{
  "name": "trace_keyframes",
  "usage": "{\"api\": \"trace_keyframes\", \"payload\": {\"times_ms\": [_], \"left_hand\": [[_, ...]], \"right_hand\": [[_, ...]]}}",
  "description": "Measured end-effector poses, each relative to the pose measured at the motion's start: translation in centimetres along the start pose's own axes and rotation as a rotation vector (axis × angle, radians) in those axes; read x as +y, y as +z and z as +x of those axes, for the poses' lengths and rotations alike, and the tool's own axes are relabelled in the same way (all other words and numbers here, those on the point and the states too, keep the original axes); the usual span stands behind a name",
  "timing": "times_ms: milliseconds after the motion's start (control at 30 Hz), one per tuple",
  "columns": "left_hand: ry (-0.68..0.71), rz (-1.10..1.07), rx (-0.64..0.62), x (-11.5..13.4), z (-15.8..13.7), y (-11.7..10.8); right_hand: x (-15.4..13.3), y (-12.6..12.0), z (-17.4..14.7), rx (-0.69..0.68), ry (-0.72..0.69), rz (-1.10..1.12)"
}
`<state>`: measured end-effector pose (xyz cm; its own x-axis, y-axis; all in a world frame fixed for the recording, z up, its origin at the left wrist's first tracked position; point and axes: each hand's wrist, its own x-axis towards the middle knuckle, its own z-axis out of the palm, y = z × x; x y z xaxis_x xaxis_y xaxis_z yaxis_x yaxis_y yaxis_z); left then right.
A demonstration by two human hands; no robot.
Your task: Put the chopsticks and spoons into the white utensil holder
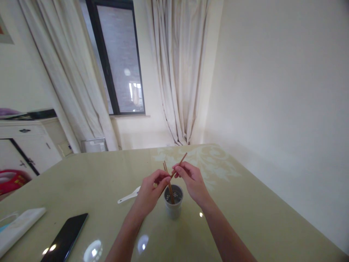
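Slanting up rightward, the held chopstick (183,158) spans 2 hands (191,180).

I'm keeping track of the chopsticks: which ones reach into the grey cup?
The left-leaning chopsticks, whose lower ends are inside the grey cup. The held chopstick instead slants up rightward, pinched by the right hand.

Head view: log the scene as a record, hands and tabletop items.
left hand: fingertips at lower part of a slanted brown stick
right hand: pinches the same stick higher up
grey cup: upright, below the hands, holes visible inside
sticks in cup: two tips visible, leaning left
white spoon: on table, beyond left forearm, partly hidden
black phone: flat, near left
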<state>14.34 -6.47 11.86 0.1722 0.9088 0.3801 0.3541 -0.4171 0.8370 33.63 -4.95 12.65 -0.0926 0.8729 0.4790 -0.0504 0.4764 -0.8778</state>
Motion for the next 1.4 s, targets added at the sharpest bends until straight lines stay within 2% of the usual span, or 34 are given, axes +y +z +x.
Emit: {"api": "trace_keyframes", "payload": {"times_ms": [67,133,233,333,433,567,800,1033,1233,1400], "left_hand": [[-0.028,0.068,0.048,-0.7,0.2,-0.5],[-0.107,0.277,0.049,-2.1,0.3,-1.3],[-0.301,0.674,-0.138,-4.5,0.2,-2.3],[-0.42,0.821,-0.258,-6.7,-0.3,-2.2],[-0.474,0.857,-0.302,-8.0,-0.6,-1.4],[-0.508,0.894,-0.342,-9.0,-0.8,-0.5],[-0.52,0.908,-0.326,-10.1,-0.9,0.0],[-0.522,0.882,-0.334,-9.8,-0.9,0.2],[-0.47,0.777,-0.341,-9.4,-1.1,0.7],[-0.396,0.603,-0.293,-7.9,-0.5,-1.5]], "right_hand": [[-0.7,-0.7,0.0,0.096,-0.031,0.012],[-1.1,-1.7,0.1,0.164,-0.062,-0.02],[-1.0,-2.7,0.2,0.159,-0.065,-0.105],[0.2,-2.5,0.4,0.066,-0.031,-0.192],[1.9,-1.5,0.4,-0.05,0.045,-0.286],[3.7,-0.7,0.2,-0.1,0.114,-0.433],[4.0,-0.7,0.0,-0.129,0.089,-0.484],[3.4,-0.7,-0.1,-0.093,0.052,-0.479],[3.0,-0.6,-0.1,-0.071,0.03,-0.455],[2.4,-0.5,-0.2,-0.056,0.015,-0.43]]}}
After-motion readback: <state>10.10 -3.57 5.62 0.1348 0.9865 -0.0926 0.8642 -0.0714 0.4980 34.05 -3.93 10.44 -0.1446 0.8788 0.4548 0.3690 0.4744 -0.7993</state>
